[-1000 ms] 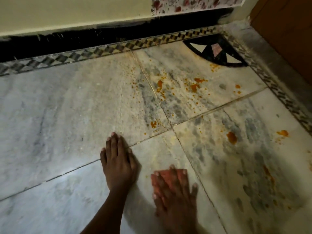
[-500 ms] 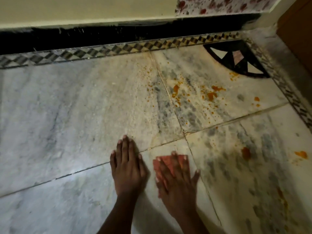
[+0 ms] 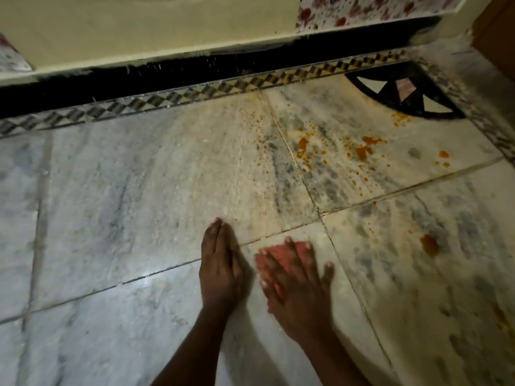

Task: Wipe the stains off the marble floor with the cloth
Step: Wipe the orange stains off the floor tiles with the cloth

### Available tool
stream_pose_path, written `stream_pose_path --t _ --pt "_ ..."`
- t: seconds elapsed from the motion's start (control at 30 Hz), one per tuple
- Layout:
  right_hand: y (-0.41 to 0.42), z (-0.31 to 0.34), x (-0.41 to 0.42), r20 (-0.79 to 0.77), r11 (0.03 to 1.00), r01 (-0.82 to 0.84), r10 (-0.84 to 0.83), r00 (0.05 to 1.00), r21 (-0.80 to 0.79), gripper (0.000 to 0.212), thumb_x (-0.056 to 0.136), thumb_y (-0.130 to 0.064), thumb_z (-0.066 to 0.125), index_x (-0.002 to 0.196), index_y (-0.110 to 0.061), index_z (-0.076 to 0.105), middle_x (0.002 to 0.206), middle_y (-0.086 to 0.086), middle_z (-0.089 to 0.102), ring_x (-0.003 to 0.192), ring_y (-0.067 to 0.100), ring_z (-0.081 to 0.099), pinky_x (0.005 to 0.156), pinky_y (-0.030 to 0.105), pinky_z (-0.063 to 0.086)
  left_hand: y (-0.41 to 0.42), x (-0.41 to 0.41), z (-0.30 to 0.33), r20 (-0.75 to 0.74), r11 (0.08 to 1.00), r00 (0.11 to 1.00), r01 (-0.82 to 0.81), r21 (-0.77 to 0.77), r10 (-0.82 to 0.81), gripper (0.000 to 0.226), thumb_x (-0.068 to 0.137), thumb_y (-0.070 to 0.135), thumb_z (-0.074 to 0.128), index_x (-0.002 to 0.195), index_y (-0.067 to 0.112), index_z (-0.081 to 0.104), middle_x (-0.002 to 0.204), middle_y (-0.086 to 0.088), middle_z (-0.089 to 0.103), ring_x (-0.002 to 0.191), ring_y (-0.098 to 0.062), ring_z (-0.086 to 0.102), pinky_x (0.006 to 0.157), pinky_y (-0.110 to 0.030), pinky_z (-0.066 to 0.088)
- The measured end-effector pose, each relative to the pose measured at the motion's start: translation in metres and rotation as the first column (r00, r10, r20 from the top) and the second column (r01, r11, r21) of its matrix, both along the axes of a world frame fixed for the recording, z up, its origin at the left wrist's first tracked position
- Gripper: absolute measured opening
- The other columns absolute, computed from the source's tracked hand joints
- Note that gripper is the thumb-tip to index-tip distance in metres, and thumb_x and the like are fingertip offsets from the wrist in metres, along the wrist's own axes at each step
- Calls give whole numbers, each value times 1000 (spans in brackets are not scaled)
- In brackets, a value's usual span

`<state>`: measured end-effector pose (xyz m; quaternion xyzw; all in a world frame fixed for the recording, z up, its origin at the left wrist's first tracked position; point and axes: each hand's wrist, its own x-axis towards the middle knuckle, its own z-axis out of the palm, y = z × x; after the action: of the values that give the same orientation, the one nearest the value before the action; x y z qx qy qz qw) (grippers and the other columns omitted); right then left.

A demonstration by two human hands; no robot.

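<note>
My right hand lies flat on a small pink-red cloth, pressing it onto the pale marble floor; only the cloth's far part shows between and past my fingers. My left hand rests palm down on the marble just left of it, fingers together, holding nothing. Orange stains are spattered across the far right tile, well beyond the cloth. A bigger orange blot sits on the near right tile, to the right of my right hand.
A checkered border strip and a black skirting with a cream wall run along the far side. A black and white corner inlay lies at the far right. A brown wooden panel stands at the top right.
My view has shifted left, so the stains lie further right. The cloth hand has slid slightly forward toward the tile joint, and my left hand's fingers have drawn together.
</note>
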<state>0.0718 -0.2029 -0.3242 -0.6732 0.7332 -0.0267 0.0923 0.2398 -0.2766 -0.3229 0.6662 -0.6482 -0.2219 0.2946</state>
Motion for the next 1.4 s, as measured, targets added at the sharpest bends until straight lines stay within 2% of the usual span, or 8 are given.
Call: stream_pose_path --t 0.17,0.3,0.43,0.67,0.9,1.13,1.23,1.4 --pt "-95 -16 -4 38 891 454 -453 891 -5 63 100 -69 25 161 -58 16 179 -5 -2 162 45 -10 123 74 4 -49 68 -13 392 985 904 169 37 -170 66 101 41 32 163 19 34 174 -3 24 161 -27 21 130 -53 14" --pt "-147 -14 64 109 973 202 -190 976 -109 54 105 -62 29 158 -58 27 178 -6 11 163 40 -2 124 70 2 -53 66 -16 426 998 902 64 19 -66 67 100 35 32 165 20 30 175 -1 20 162 -23 18 131 -50 12" --pt "-46 -5 57 41 995 -35 39 998 -99 54 105 -63 33 158 -63 22 177 -10 13 165 30 7 122 71 14 -53 71 -13 413 997 907 76 25 -80 68 98 32 35 165 21 30 175 0 19 163 -22 16 132 -50 12" --pt "-117 -16 13 77 853 522 -520 851 -8 65 98 -70 27 161 -56 21 179 -1 3 162 44 -5 122 75 6 -51 69 -11 407 996 909 83 35 -90 69 97 33 35 164 21 31 175 -1 21 162 -23 18 130 -53 16" --pt "-9 1 54 10 993 -113 113 994 -29 57 104 -65 33 158 -65 14 179 -7 5 164 35 2 123 71 10 -53 66 -3 390 995 916 79 57 -95 70 93 32 36 161 17 38 173 -5 27 160 -28 25 129 -56 19" --pt "-101 -16 -15 56 830 558 -557 829 6 66 98 -71 19 162 -55 14 179 3 7 161 47 0 121 77 10 -55 67 -9 399 996 913 71 53 -87 65 99 33 35 163 19 33 175 -4 23 162 -25 19 130 -54 16" --pt "-141 -11 38 68 930 366 -362 929 -42 63 102 -65 27 163 -53 15 179 1 2 162 45 -6 124 72 7 -55 67 -10 402 996 912 74 50 -88 65 100 35 32 164 20 31 175 -3 22 162 -24 18 131 -53 15" --pt "-16 3 53 28 988 -138 140 990 -74 59 104 -63 33 159 -63 13 178 -7 11 165 30 5 124 69 18 -53 67 -8 391 996 916 69 64 -89 68 98 36 31 164 20 31 175 -2 22 162 -23 18 131 -52 15"
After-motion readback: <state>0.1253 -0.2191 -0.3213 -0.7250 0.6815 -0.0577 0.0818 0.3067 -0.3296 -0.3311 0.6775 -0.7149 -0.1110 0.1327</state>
